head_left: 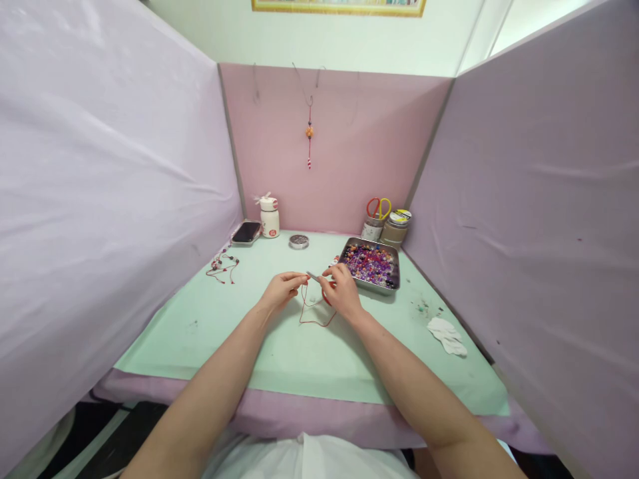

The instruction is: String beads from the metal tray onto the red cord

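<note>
My left hand [284, 291] pinches a thin red cord [315, 323] at its fingertips. The cord hangs in a loose loop down to the mat between my hands. In my right hand [342, 291] is a pair of scissors [313, 276] with a red handle, partly covered by my fingers. Its grey blades point left, at the cord by my left fingertips; whether they touch it I cannot tell. Just beyond my right hand stands a metal tray [384, 289] full of mixed beads [372, 263], mostly purple.
On the green mat [224, 346] are a beaded red cord [222, 266], a phone [247, 231], a white bottle [270, 219], a round tin [299, 241], jars [395, 229], one holding scissors [379, 207], and a crumpled tissue [446, 336]. A beaded pendant [309, 133] hangs from a hook behind.
</note>
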Available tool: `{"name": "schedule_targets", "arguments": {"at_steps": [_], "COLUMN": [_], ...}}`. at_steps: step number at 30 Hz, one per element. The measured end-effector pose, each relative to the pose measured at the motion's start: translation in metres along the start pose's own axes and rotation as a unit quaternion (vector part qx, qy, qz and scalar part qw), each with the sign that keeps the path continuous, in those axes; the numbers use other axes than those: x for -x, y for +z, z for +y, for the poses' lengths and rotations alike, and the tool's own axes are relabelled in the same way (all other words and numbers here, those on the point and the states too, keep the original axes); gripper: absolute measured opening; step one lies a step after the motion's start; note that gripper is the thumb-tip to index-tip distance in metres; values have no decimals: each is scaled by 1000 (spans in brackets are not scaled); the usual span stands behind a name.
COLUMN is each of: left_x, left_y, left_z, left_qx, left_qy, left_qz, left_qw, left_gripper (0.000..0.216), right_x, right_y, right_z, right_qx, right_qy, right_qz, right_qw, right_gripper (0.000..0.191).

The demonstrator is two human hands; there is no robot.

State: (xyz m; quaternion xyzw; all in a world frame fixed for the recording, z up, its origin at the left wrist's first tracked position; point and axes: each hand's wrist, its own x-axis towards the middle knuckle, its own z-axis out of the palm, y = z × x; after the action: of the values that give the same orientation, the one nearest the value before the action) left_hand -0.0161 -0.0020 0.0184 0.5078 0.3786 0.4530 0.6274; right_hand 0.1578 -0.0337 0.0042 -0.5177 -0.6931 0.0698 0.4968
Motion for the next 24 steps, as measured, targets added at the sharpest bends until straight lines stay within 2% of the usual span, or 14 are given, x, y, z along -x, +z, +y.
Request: {"name": "schedule_targets", "arguments": {"at_steps": [2, 5, 7, 9, 11, 13, 16, 19, 21, 24], "left_x": [-1, -1, -1, -1, -1, 0, 0, -1, -2, -3], "left_y": [0, 0, 0, 0, 0, 0, -1, -3, -4, -4], "left_z": [-2, -4, -4, -3, -1, 1, 3, 2, -1, -4], "left_qx": [-12, -11, 3, 29, 58, 84, 116, 134, 126, 98], "left_qy": [4, 6, 11, 11, -1, -20, -45, -65, -77, -85], "left_qz": [3, 8, 5, 0, -1, -2, -4, -1, 4, 12], "left_qw": [1000, 1000, 1000, 1000, 998, 996, 992, 989, 989, 991], "left_gripper": [29, 29, 29, 29, 30, 29, 28, 27, 25, 24], "right_x": [3, 6, 7, 5, 2, -3, -10, -12, -9, -1], "right_y": [6, 16, 19, 16, 7, -5, -21, -27, -24, -13], "right_z": [-7, -12, -11, -6, 0, 7, 20, 28, 27, 16], "right_qx": [-56, -134, -147, -87, 33, 134, 206, 251, 252, 199], "right_qy": [15, 72, 94, 73, 36, 30, 49, 73, 60, -16], "right_qz": [-34, -119, -140, -112, -60, -20, 7, -21, -70, -142], "right_qw": [998, 981, 975, 987, 997, 990, 977, 965, 963, 969], "right_gripper": [19, 18, 16, 13, 12, 13, 11, 9, 23, 50]}}
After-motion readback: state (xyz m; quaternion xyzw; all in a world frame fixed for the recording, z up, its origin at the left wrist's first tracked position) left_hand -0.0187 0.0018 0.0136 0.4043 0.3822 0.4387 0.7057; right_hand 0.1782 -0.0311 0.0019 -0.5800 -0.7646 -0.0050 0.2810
